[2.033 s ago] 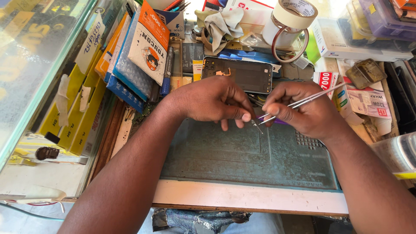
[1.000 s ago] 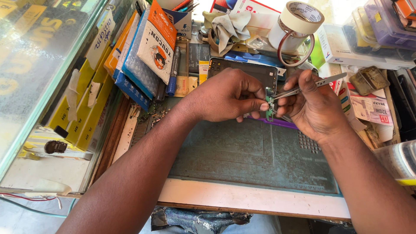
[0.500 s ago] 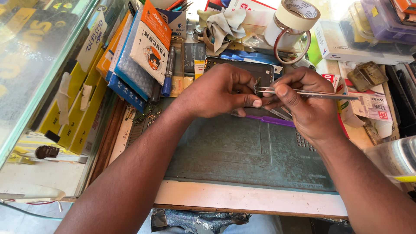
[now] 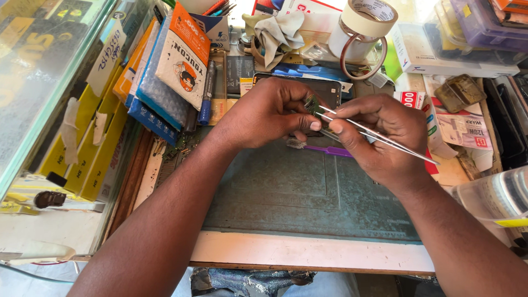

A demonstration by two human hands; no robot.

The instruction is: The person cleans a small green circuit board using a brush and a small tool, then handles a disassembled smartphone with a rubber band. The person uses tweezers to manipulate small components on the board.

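My left hand (image 4: 269, 113) pinches a small green circuit part (image 4: 312, 104) between thumb and fingers above the grey-green work mat (image 4: 286, 192). Metal tweezers (image 4: 379, 136) are gripped in my right hand (image 4: 379, 135), their tips touching the green part. Behind both hands lies a dark phone (image 4: 327, 88), screen side down or open, partly hidden by my fingers. A purple plastic pry tool (image 4: 330, 149) rests on the mat under my hands.
Stacked packets and boxes (image 4: 165, 66) lean at the left beside a glass case (image 4: 38, 82). Tape rolls (image 4: 366, 25), a cloth (image 4: 278, 33), boxes and a clear plastic container (image 4: 492, 198) crowd the back and right.
Both hands rose slightly and drew together over the phone. The tweezers swung from pointing up-right to trailing down-right, their tips now on the green part.
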